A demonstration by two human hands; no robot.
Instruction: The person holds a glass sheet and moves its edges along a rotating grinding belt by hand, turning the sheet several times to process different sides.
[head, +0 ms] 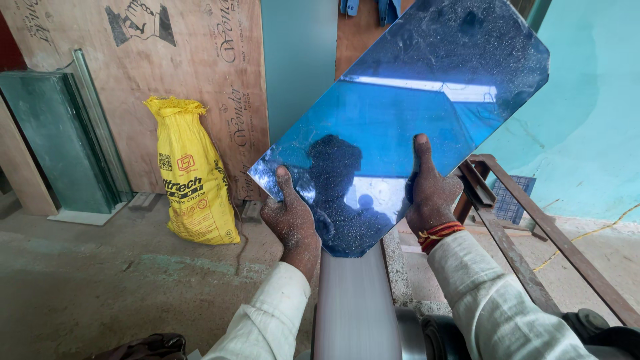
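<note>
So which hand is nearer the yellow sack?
Left. The left hand holds the mirror at its lower left edge, on the side of the yellow sack; the right hand holds its lower right edge, farther off.

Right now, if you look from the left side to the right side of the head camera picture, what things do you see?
Green glass sheets → yellow sack → left hand → right hand → rusty metal frame. The blue glass panel held in both hands spans the middle.

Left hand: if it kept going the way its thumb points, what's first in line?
The left hand already grips the blue mirror pane, thumb pointing up along its face. Past the pane's edge, the plywood sheet against the wall looks next, though depth is unclear.
</note>
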